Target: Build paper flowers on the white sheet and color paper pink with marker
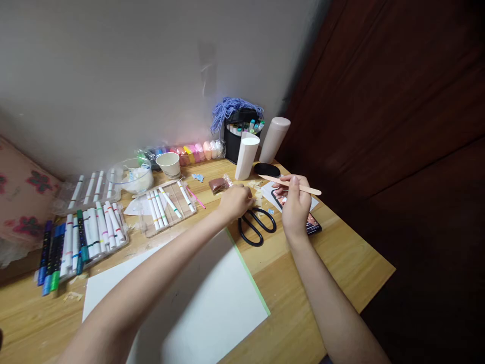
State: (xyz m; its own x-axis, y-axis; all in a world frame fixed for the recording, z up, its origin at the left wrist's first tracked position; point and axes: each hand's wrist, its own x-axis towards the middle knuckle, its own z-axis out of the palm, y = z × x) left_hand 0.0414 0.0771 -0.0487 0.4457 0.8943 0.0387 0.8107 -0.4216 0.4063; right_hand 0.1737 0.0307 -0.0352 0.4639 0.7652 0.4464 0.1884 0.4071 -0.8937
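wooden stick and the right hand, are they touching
Touching. The head view shows the right hand gripping the wooden stick at its thumb and fingers, with both ends sticking out.

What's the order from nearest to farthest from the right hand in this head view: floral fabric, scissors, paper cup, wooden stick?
1. Wooden stick: in the right hand itself.
2. Scissors: just left of it.
3. Paper cup: well to the left.
4. Floral fabric: at the picture's left edge.
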